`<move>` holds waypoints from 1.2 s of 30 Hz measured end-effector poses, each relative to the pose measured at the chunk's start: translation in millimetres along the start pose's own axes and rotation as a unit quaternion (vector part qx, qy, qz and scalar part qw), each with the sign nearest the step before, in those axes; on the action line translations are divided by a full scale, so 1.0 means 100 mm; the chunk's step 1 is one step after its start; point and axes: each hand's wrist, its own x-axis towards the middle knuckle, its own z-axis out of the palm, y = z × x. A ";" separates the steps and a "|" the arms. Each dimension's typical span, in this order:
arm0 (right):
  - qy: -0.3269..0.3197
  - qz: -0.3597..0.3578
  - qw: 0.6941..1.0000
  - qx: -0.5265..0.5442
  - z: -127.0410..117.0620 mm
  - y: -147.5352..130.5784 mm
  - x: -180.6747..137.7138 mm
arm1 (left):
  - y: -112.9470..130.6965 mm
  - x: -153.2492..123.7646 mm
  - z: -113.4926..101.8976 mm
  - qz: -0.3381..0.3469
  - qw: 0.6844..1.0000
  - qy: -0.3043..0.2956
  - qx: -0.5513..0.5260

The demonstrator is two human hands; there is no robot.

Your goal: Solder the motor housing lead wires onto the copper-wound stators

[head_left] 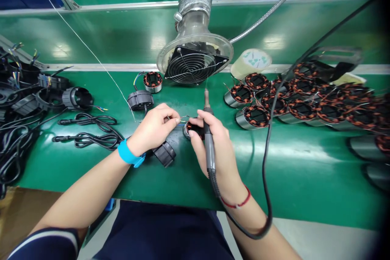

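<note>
My right hand point(217, 142) holds a soldering iron point(209, 140), its tip upward and its cord trailing down over the wrist. The thumb and fingers of that hand also reach to a small stator point(186, 129) with copper windings, largely hidden behind them. My left hand point(158, 126) is closed in a pinch on thin wires point(183, 118) that run toward the stator. Under the left wrist is a black plastic housing point(164, 153). A second black housing point(140, 100) stands just beyond that hand, near another stator point(152, 81) with coloured leads.
Several wound stators point(252, 117) crowd the right side. Black cables point(88, 132) and housings point(77, 97) lie at left. A fume extractor point(195, 63) hangs ahead, beside a whitish roll point(251, 63). A thin solder strand point(91, 50) slants down at left. The iron's cord point(268, 162) loops at right.
</note>
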 end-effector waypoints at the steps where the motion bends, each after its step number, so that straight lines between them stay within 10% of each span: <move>1: 0.001 -0.001 1.000 -0.003 0.02 0.00 0.00 | 0.00 0.00 0.00 0.001 1.000 -0.002 -0.004; 23: 0.026 -0.019 0.995 0.094 0.11 0.01 0.01 | 0.10 -0.18 -0.01 0.198 0.961 0.002 0.193; 36: -0.017 -0.016 0.995 0.101 0.00 0.05 0.00 | 0.05 -0.14 -0.07 0.066 0.996 -0.060 0.011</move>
